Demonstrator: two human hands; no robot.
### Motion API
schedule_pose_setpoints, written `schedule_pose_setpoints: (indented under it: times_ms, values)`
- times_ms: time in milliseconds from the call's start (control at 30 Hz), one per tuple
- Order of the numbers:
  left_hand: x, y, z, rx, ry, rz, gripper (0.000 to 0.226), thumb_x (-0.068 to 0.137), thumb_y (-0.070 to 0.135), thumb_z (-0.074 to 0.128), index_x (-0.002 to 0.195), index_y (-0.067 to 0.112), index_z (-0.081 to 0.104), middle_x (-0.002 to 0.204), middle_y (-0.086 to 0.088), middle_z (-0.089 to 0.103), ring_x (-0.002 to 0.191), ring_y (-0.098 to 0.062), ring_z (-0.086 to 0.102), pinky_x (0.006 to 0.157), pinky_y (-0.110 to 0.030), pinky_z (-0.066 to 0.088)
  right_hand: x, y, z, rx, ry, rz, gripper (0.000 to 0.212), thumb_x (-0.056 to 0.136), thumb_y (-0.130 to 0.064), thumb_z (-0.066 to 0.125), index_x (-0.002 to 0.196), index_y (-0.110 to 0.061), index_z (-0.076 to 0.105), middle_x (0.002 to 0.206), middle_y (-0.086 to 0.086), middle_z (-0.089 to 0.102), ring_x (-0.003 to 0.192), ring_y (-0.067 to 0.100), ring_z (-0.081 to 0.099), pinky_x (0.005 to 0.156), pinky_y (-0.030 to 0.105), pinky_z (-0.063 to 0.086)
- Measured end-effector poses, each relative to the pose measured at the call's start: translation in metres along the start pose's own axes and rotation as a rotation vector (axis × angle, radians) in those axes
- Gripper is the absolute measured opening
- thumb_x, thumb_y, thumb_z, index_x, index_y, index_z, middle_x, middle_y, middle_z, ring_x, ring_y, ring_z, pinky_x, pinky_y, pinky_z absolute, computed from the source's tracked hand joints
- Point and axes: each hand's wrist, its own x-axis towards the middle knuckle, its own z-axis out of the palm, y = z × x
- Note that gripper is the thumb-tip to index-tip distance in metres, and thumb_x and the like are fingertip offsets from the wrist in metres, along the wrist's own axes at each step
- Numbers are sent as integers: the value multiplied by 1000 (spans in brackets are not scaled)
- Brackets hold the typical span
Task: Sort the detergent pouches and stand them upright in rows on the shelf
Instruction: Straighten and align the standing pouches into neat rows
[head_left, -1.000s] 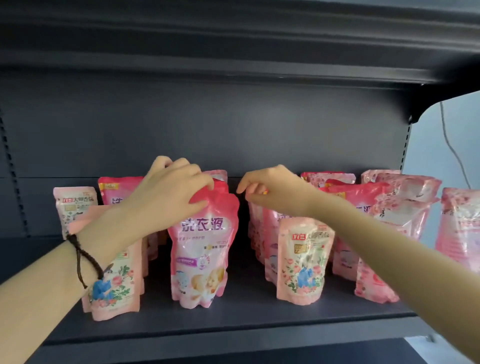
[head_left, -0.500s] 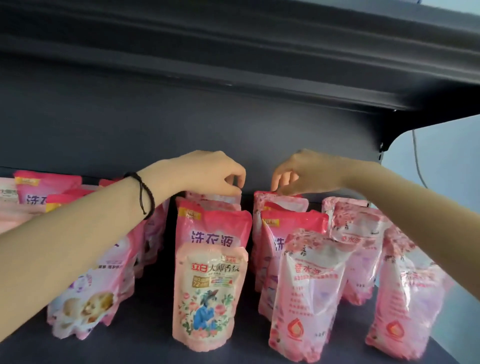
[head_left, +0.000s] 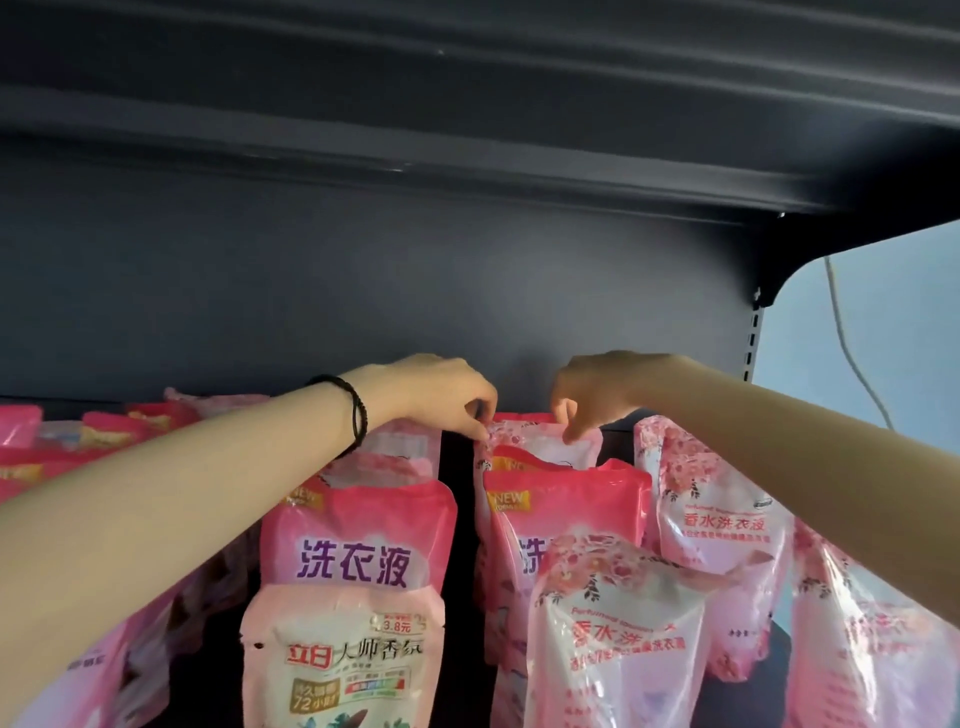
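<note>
Dark grey shelf back panel (head_left: 363, 291), underside of upper shelf (head_left: 467, 130) overhead; pink detergent pouches (head_left: 358, 540) upright in rows running front to back. Rear floral pouch (head_left: 537, 441) last in right-of-centre row, just behind bright pink pouch (head_left: 566, 504), near back panel. L hand (head_left: 441, 397), black cord bracelet (head_left: 357, 415) at wrist: thumb + index pinching pouch's top-left corner, other fingers curled. R hand (head_left: 597, 389): fingertips pinching top edge nr right corner. Handling (judged): soft film, liquid-filled, prob. bottom-heavy, apt to slump or fold; glossy, likely slick. Best hold: flat sealed top strip, both corners, as here; no squeezing of body. Vs 0.5 s earlier: L hand shifted from neighbouring row's rear pouch (head_left: 395, 452) over to this one; R hand on same top edge; view closer in.
</note>
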Motion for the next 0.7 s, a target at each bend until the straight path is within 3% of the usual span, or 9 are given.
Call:
schedule_pose_setpoints:
  times_ms: [67,133,233,300,367,433,500,600,700]
  values:
    - [9,0,7,-128,29,-41,31,85,43,65,110,26,61,100,11,65,93,-13,59,76,-32,48,5,7,8,23,-47,9,12,85,-32,67,90,-21,66,96,6,72,93,24,67,83,37,54]
    - [16,-1,14,-254,30,-64,30,83,37,70,106,22,62,96,8,66,87,-12,59,72,-29,46,6,12,12,51,-51,6,16,85,-28,68,72,-23,60,86,7,73,84,21,68,81,36,55]
    - [22,-5,16,-332,-2,-42,14,82,27,73,84,20,61,73,12,58,71,-10,52,61,-20,38,2,16,12,148,-20,-21,12,86,-26,68,81,-16,68,75,-3,70,77,14,67,81,33,53]
    - [20,-6,9,-405,13,-50,14,83,22,73,80,19,60,70,11,56,66,-8,50,58,-16,37,-4,22,8,236,19,-22,10,87,-23,67,86,-14,68,70,-13,65,74,11,68,83,35,55]
    - [16,-8,-2,-582,103,-91,11,86,15,69,82,17,59,74,6,58,66,-7,51,56,-11,39,-14,31,0,337,101,13,6,89,-22,64,86,-17,64,75,-13,65,75,10,68,83,36,55]
    - [11,-6,-17,-868,222,-168,10,91,13,61,84,17,55,81,4,60,72,-8,56,68,-17,45,-24,43,-9,588,233,77,7,92,-20,61,85,-18,61,86,-2,68,80,13,68,82,35,55]
    - [11,1,-31,-1206,349,-223,13,96,15,54,84,19,50,86,3,63,79,-13,61,81,-32,50,-32,51,-15,1015,396,127,9,93,-17,60,84,-17,58,89,3,67,83,16,66,83,34,53]
    - [20,21,-48,-1633,554,-233,15,99,15,48,84,18,48,86,-3,62,78,-19,61,75,-40,53,-34,51,-21,1577,605,62,12,94,-13,57,82,-15,56,85,5,68,81,18,66,76,31,56]
    - [30,42,-65,-1820,766,-267,16,99,14,48,84,18,52,87,-3,59,72,-15,58,67,-33,51,-35,45,-26,1847,736,1,9,96,-15,55,98,-8,61,87,7,70,77,19,68,64,32,59]
